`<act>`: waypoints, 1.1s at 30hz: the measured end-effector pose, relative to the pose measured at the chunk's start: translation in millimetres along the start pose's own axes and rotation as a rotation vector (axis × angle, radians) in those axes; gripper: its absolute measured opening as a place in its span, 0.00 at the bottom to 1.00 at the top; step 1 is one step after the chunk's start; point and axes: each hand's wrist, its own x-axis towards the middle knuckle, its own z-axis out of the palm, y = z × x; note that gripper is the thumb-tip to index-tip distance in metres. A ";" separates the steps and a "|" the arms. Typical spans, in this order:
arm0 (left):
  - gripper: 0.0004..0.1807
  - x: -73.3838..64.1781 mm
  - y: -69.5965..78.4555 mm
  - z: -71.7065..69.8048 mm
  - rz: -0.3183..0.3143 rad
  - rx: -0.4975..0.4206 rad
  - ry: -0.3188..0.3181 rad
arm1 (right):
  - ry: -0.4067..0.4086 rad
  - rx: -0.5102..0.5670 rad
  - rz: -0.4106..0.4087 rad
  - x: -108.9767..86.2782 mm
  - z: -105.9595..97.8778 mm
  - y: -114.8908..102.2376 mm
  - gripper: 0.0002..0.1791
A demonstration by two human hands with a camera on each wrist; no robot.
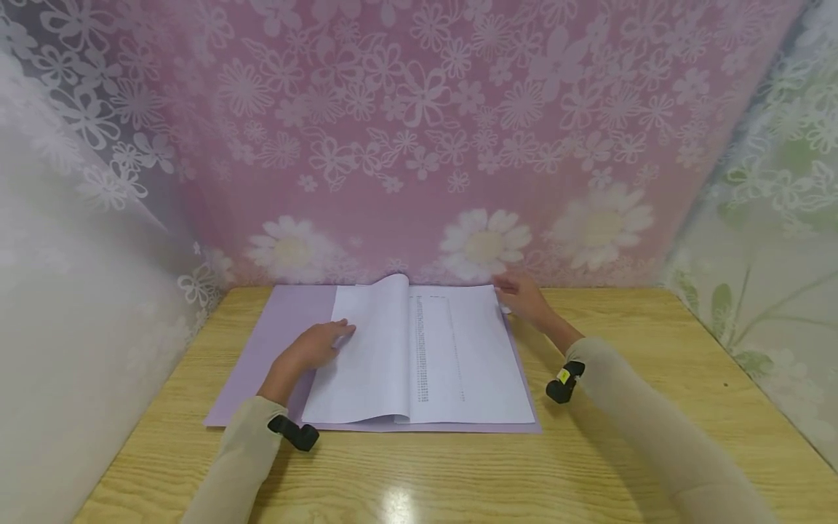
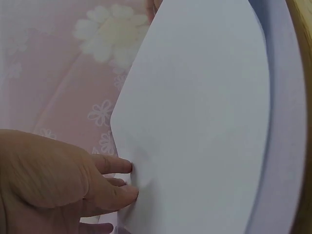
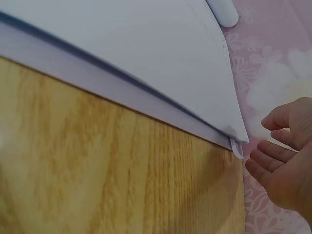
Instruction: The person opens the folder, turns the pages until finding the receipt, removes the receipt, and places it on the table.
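Observation:
A lilac folder [image 1: 284, 309] lies spread on the wooden table, carrying a stack of white paper sheets. The turned sheet [image 1: 366, 364] curves up along the middle, its blank side showing. On the right, a printed page [image 1: 481, 349] shows columns of small text. My left hand [image 1: 314, 346] reaches over the left edge of the turned sheet; in the left wrist view its fingertips [image 2: 129, 192] touch the paper. Beside the stack's top right corner is my right hand [image 1: 524, 298], fingers loosely bent. The right wrist view shows it apart from the paper, holding nothing.
A small white strip [image 3: 237, 149] sticks out beneath the sheets at the corner near my right hand. Pink flowered cloth [image 1: 419, 145] hangs right behind the folder, with pale cloth on both sides. Wooden tabletop [image 1: 471, 480] shows in front and at the right.

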 end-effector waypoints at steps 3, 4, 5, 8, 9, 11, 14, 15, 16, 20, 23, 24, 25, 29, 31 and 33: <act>0.31 -1.7 -0.6 -1.0 -0.039 -0.050 -0.044 | -0.009 0.003 0.001 0.5 0.1 1.7 0.26; 0.33 -2.0 -1.4 -0.9 -0.047 -0.062 -0.056 | -0.011 0.003 0.003 1.0 0.1 2.2 0.27; 0.35 -2.3 -2.1 -0.8 -0.053 -0.077 -0.068 | -0.013 -0.001 0.003 1.8 0.1 2.9 0.27; 0.41 -2.6 -3.7 -0.3 -0.058 -0.097 -0.083 | -0.022 -0.009 0.025 5.8 1.6 6.5 0.28; 0.41 -2.4 -4.1 0.2 -0.057 -0.092 -0.084 | -0.027 -0.026 0.030 7.4 2.3 7.5 0.28; 0.41 -1.9 -4.2 1.0 -0.055 -0.090 -0.081 | -0.038 -0.062 0.030 10.4 4.0 9.4 0.29; 0.41 -1.9 -3.2 1.3 -0.051 -0.080 -0.073 | -0.056 -0.131 0.016 13.4 6.5 12.0 0.30; 0.41 -1.9 -2.8 1.0 -0.050 -0.078 -0.071 | -0.061 -0.153 0.007 13.7 6.8 12.3 0.31; 0.41 -2.1 -2.0 0.6 -0.053 -0.081 -0.071 | -0.062 -0.162 0.008 13.8 6.9 12.6 0.31; 0.42 -2.7 1.0 -2.3 -0.076 -0.078 -0.093 | -0.070 -0.173 0.020 12.3 6.4 12.8 0.30; 0.44 -4.0 3.1 -5.7 -0.082 -0.050 -0.111 | -0.095 -0.179 0.012 11.0 5.3 12.2 0.30; 0.44 -4.4 3.5 -6.7 -0.083 -0.046 -0.113 | -0.107 -0.189 0.001 10.8 4.7 11.6 0.29; 0.44 -5.0 3.9 -7.6 -0.083 -0.040 -0.114 | -0.119 -0.195 -0.002 10.7 4.0 10.9 0.29; 0.43 -6.1 4.7 -8.9 -0.076 -0.023 -0.109 | -0.162 -0.189 0.004 12.0 -0.2 6.9 0.30; 0.43 -6.2 5.1 -8.8 -0.072 -0.019 -0.104 | -0.175 -0.205 0.004 14.1 -1.9 5.3 0.30; 0.43 -6.2 5.5 -8.6 -0.072 -0.021 -0.097 | -0.183 -0.239 -0.013 16.9 -3.0 5.0 0.30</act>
